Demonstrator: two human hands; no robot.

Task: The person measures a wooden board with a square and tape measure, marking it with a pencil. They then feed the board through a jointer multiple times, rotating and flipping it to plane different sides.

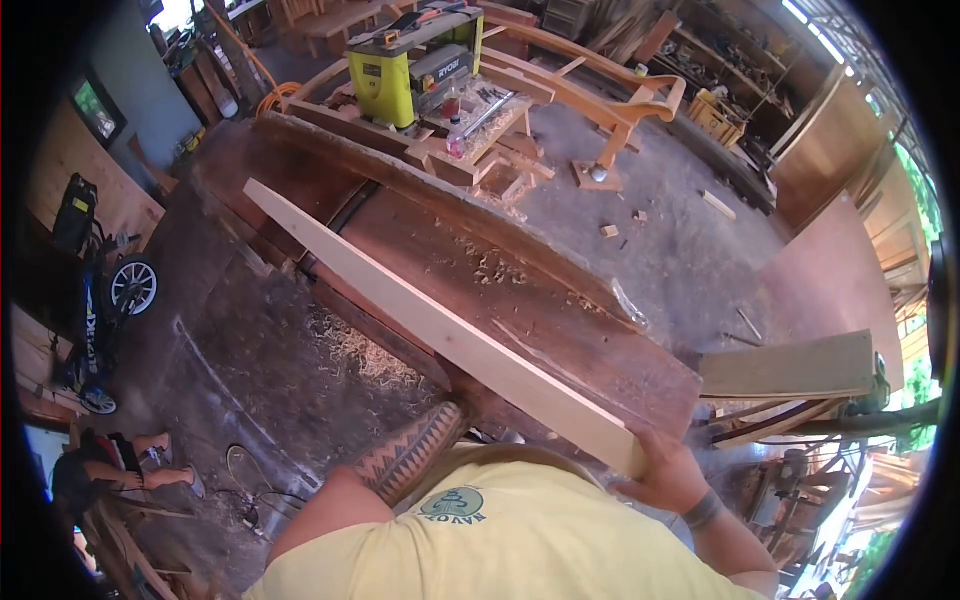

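Observation:
A long, pale wooden board (440,330) slants across the view, from the upper left down to my body. My right hand (668,470) is wrapped round its near end at the lower right. My left forearm reaches toward the board's underside near the middle; the left hand itself is hidden behind the board and the forearm. Beneath the board lies a large reddish-brown wooden slab (590,345) with shavings scattered on it.
A green planer (385,85) stands on a wooden stand beyond the slab, near a curved wooden frame (560,60). Shavings (365,350) lie on the floor. A small bike (95,300) is at left; another person's legs (140,472) show lower left. A plank (790,368) is at right.

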